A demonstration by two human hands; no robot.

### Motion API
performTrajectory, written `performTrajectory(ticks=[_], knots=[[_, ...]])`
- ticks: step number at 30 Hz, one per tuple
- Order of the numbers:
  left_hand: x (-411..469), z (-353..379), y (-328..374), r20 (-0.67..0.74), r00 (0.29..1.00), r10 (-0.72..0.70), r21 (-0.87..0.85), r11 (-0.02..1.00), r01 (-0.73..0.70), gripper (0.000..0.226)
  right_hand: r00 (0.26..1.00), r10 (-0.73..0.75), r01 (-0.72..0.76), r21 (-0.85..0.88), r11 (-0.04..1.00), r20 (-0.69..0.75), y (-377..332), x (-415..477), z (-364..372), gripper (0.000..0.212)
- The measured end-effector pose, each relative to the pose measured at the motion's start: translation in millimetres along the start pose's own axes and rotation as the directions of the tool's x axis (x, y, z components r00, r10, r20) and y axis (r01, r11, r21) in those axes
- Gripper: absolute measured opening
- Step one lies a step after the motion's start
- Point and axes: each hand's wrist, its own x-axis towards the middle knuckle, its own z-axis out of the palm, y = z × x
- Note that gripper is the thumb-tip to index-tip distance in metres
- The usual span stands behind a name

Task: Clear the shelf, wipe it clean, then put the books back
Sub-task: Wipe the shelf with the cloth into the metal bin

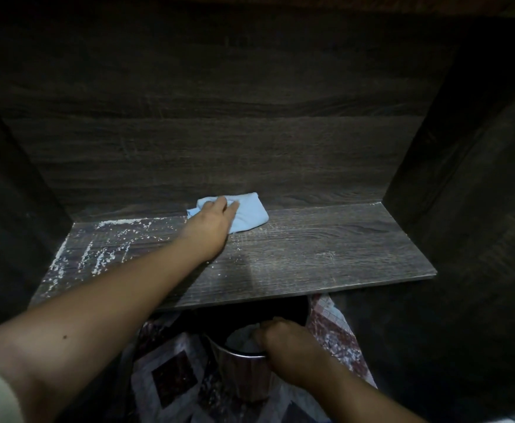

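Note:
A dark wood shelf board (pixel 326 254) fills the middle of the view, with no books on it. White dust streaks (pixel 103 254) cover its left part. My left hand (pixel 210 227) presses flat on a light blue cloth (pixel 247 213) at the back of the shelf, near the rear panel. Below the shelf's front edge, my right hand (pixel 286 346) grips the rim of a shiny metal container (pixel 241 370) that holds something whitish inside.
Dark wooden side walls (pixel 464 178) close in the shelf on both sides, and a rear panel (pixel 219 132) stands behind. A tiled floor with diamond patterns (pixel 170 380) lies below. No books are in view.

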Motion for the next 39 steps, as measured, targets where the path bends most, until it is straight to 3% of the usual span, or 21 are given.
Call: performTrajectory(ticks=[7,16,21,26,34,39], knots=[[6,0,8,0.154,0.979,-0.132,-0.014,0.991,0.136,0.063,1.000,0.009,-0.009,-0.010,1.000,-0.011,2,-4,2,0.038],[8,-19,-1,0.322,0.932,-0.166,-0.149,0.963,0.223,0.059,0.999,-0.027,0.027,0.004,1.000,-0.027,3,-6,0,0.034],[-5,-35,2,0.437,0.885,-0.161,-0.117,0.965,0.234,0.061,1.000,-0.019,0.019,-0.007,1.000,-0.020,0,-5,-2,0.035],[-23,-37,16,0.431,0.881,-0.196,0.003,0.977,0.215,0.062,1.000,-0.025,0.025,-0.012,1.000,-0.015,-2,-4,-3,0.039],[-56,-41,19,0.481,0.866,-0.140,-0.094,0.973,0.210,0.063,0.996,-0.084,0.083,-0.043,0.996,-0.019,-16,-16,-8,0.029],[-80,-42,23,0.417,0.905,-0.089,-0.175,0.969,0.176,0.060,0.991,-0.132,0.132,-0.086,0.987,0.007,-27,-26,-11,0.029]])
